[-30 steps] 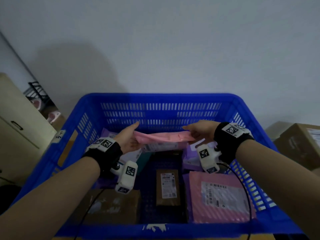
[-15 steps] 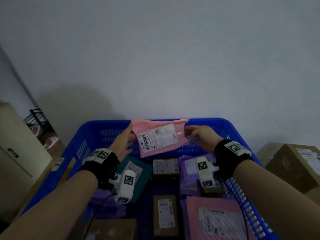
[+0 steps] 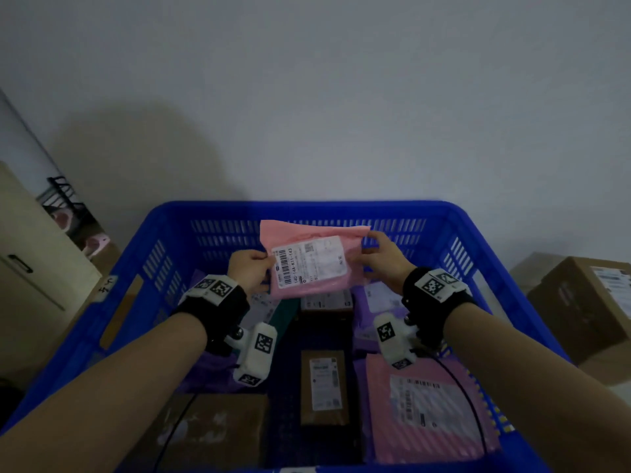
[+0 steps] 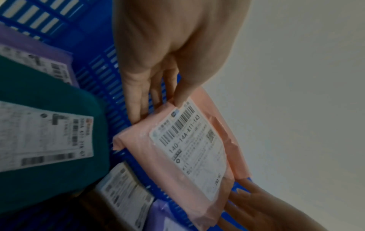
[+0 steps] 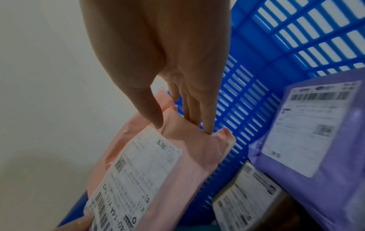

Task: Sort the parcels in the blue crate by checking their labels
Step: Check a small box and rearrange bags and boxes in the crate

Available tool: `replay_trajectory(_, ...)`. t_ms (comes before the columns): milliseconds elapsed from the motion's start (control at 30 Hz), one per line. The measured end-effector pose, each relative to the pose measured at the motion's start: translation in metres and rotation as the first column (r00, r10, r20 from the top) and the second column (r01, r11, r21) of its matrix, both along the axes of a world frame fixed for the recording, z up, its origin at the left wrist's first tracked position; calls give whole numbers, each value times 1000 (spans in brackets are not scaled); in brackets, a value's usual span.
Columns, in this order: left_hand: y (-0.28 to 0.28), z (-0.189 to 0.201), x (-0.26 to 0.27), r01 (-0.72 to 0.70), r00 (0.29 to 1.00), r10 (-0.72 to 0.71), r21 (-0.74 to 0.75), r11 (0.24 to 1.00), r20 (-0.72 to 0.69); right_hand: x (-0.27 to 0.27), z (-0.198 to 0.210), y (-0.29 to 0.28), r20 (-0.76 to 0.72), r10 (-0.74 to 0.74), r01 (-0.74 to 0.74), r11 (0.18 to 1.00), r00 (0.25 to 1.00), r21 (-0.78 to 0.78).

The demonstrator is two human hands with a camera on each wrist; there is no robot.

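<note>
A small pink parcel [image 3: 312,264] with a white barcode label [image 3: 309,261] facing me is held up over the blue crate [image 3: 307,209], in front of its far wall. My left hand [image 3: 251,269] pinches the parcel's left edge between thumb and fingers; the same pinch shows in the left wrist view [image 4: 169,100] on the pink parcel [image 4: 177,164]. At the right edge, my right hand [image 3: 382,257] pinches it too, thumb on the front and fingers behind [image 5: 181,120] the pink parcel [image 5: 154,171].
Inside the crate lie a teal parcel [image 4: 49,140], purple parcels [image 5: 316,156], a narrow brown box [image 3: 324,384], a large pink mailer [image 3: 426,414] and a brown carton [image 3: 211,435]. A cardboard box [image 3: 587,302] stands right of the crate, a beige cabinet [image 3: 30,254] left.
Both hands lifted the pink parcel from lying flat low in the crate and turned it upright so the label faces me; the view has since tilted back down.
</note>
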State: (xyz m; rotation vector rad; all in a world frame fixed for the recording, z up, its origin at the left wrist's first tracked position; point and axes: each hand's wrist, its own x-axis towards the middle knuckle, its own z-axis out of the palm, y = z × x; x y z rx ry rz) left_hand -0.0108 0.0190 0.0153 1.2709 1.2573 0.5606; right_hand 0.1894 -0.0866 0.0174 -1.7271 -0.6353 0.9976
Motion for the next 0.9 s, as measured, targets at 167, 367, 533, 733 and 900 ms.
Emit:
replay_trajectory(167,-7,-41,0,34,993,-43,-83,996,-109,-3,-41,-3,-28,39,-43,984,999,-172)
replay_trajectory(367,-15,-84,-1,115,979,-155,-270,956,-130,2,-105,9,-79,135,-155,914,988,-374)
replay_trajectory(533,-9,-103,-4,88,974,-144,-293,952,-177,9,-136,18,-153,179,-229,872,972,-433)
replay_trajectory(733,-1,-121,-12,76,944,-176,-335,939,-278,-11,-129,16,-277,257,-373,741,926,-559)
replay_trajectory(900,-5,-129,-10,168,883,-345,-472,865,-318,-10,-147,7,-338,308,-458,586,889,-669)
